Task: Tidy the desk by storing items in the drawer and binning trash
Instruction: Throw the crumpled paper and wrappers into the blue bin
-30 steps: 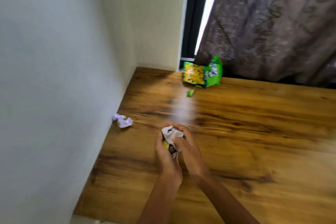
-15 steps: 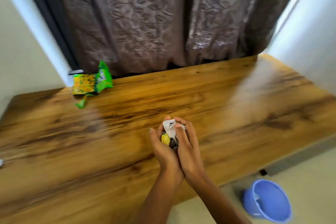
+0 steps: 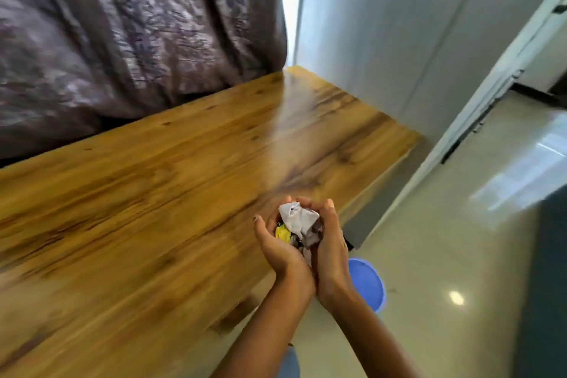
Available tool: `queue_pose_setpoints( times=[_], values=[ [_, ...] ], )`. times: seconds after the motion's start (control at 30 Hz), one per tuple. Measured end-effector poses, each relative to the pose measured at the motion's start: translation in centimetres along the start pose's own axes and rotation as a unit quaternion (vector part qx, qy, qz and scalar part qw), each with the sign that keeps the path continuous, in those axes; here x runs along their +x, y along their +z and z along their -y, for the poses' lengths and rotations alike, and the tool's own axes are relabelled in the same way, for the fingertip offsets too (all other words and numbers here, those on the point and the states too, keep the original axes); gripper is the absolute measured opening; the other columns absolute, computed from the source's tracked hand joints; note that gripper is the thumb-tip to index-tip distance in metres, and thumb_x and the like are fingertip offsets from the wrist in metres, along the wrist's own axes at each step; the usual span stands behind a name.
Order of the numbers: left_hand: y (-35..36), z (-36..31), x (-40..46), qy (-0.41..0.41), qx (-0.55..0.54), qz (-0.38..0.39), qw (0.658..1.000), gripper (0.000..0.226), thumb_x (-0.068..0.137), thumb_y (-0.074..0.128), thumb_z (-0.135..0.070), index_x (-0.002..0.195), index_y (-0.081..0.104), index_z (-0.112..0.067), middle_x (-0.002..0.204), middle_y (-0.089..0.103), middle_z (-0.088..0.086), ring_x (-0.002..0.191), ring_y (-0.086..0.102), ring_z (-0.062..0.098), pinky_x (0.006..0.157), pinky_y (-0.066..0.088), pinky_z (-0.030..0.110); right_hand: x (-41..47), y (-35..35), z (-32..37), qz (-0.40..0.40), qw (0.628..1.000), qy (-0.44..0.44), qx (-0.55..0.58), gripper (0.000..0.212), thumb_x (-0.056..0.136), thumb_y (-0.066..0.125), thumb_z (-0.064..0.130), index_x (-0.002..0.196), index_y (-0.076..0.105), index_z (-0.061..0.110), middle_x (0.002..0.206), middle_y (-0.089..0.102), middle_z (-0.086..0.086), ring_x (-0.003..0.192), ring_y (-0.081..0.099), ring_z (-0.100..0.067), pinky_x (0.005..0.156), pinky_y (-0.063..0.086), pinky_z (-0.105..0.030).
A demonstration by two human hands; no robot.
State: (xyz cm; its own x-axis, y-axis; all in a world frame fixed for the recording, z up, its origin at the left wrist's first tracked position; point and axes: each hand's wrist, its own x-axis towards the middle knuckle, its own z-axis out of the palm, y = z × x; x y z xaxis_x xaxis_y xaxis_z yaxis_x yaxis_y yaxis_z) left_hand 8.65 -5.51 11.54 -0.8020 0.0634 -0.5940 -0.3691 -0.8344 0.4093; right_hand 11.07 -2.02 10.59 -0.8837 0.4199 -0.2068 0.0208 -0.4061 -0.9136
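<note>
Crumpled trash (image 3: 299, 225) sitting cupped between left hand (image 3: 277, 247) and right hand (image 3: 329, 247), fingers (image 3: 329, 209) curling around it, over wooden surface (image 3: 147, 193) edge, blue bin (image 3: 366, 282) standing below.

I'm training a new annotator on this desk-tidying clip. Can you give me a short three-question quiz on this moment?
1. True or false: both hands cup the crumpled trash together.
2. Where is the blue bin? A) on the desk B) on the floor beside the desk, partly behind the right hand C) behind the curtain
3. Fill in: the left hand and the trash are above the wooden ____.

Key: 1 true; 2 B; 3 desk.
</note>
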Motion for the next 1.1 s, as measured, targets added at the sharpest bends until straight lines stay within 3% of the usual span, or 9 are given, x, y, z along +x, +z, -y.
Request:
queue_pose_setpoints(
  times=[0.2,0.33,0.43,0.53,0.67,0.73,0.83,1.0,1.1],
  values=[
    [5.2,8.8,4.1,-0.08,0.013,-0.004,0.997,0.049,0.095,0.033,-0.047,0.088,0.069,-0.013,0.082,0.069,0.009,0.076,0.065,0.023,0.071,0.05,0.031,6.1,-7.9,2.0,-0.061,0.996,0.042,0.045,0.043,0.095,0.042,0.043,0.11,0.065,0.01,0.111,0.069,-0.013,0.108,0.063,-0.028,0.101,0.045,-0.044],
    [8.6,14.3,6.0,-0.125,0.012,-0.013,0.992,0.043,0.097,0.034,-0.04,0.112,0.062,-0.01,0.102,0.064,0.011,0.095,0.059,0.023,0.078,0.045,0.029,10.3,-13.4,3.8,-0.079,0.994,0.055,-0.049,0.022,0.091,0.055,0.017,0.111,0.062,0.011,0.109,0.069,-0.009,0.104,0.064,-0.028,0.095,0.05,-0.048],
    [10.5,18.4,8.0,-0.155,0.037,-0.012,0.987,0.034,0.096,0.039,-0.036,0.108,0.059,-0.01,0.097,0.058,0.013,0.088,0.06,0.021,0.074,0.048,0.029,13.5,-17.4,4.3,-0.087,0.988,0.058,-0.115,0.034,0.082,0.067,0.004,0.113,0.057,0.012,0.107,0.068,-0.008,0.101,0.065,-0.029,0.091,0.052,-0.05],
    [11.0,22.4,9.7,-0.146,0.106,-0.024,0.983,0.029,0.097,0.035,-0.044,0.098,0.057,-0.026,0.086,0.058,-0.008,0.069,0.063,-0.001,0.064,0.05,0.014,15.9,-20.5,4.2,-0.096,0.98,0.077,-0.154,0.038,0.079,0.069,-0.001,0.112,0.055,0.011,0.101,0.068,-0.01,0.092,0.067,-0.026,0.081,0.057,-0.042],
    [10.3,26.9,11.8,-0.16,0.156,-0.093,0.97,0.036,0.102,0.014,-0.041,0.089,0.047,-0.045,0.091,0.047,-0.032,0.075,0.051,-0.019,0.072,0.04,0.004,17.8,-23.9,2.4,-0.093,0.967,0.131,-0.197,0.036,0.075,0.075,0.005,0.106,0.058,0.014,0.092,0.069,-0.006,0.085,0.069,-0.018,0.074,0.058,-0.031],
    [9.7,28.1,12.9,-0.152,0.228,-0.114,0.955,0.04,0.099,0.018,-0.051,0.086,0.054,-0.038,0.088,0.053,-0.026,0.078,0.052,-0.009,0.071,0.039,0.009,19.1,-25.7,0.7,-0.093,0.955,0.167,-0.227,0.035,0.072,0.077,0.006,0.102,0.06,0.015,0.09,0.069,-0.005,0.084,0.069,-0.018,0.078,0.058,-0.034],
    [9.0,30.6,15.0,-0.171,0.139,-0.209,0.953,0.039,0.096,0.04,-0.048,0.08,0.06,-0.018,0.077,0.062,0.001,0.071,0.058,0.014,0.057,0.045,0.021,21.1,-28.7,-1.5,-0.073,0.939,0.24,-0.235,0.027,0.073,0.076,0.006,0.092,0.06,0.017,0.083,0.068,-0.006,0.074,0.068,-0.016,0.071,0.059,-0.032],
    [6.0,36.2,18.8,-0.16,0.121,-0.289,0.936,0.043,0.096,0.036,-0.05,0.083,0.063,-0.018,0.074,0.068,0.003,0.071,0.058,0.016,0.057,0.043,0.024,24.9,-34.3,-6.2,0.017,0.889,0.384,-0.249,0.028,0.081,0.067,0.006,0.105,0.054,0.013,0.088,0.065,-0.009,0.07,0.063,-0.02,0.061,0.05,-0.027],
    [2.5,39.9,21.4,-0.165,0.086,-0.317,0.93,0.051,0.095,0.031,-0.056,0.103,0.063,-0.017,0.078,0.069,0.002,0.075,0.06,0.02,0.061,0.044,0.029,27.2,-37.2,-9.6,0.018,0.851,0.463,-0.246,0.033,0.077,0.061,-0.007,0.104,0.054,0.011,0.072,0.064,-0.011,0.06,0.06,-0.026,0.057,0.041,-0.03]
  ],
)
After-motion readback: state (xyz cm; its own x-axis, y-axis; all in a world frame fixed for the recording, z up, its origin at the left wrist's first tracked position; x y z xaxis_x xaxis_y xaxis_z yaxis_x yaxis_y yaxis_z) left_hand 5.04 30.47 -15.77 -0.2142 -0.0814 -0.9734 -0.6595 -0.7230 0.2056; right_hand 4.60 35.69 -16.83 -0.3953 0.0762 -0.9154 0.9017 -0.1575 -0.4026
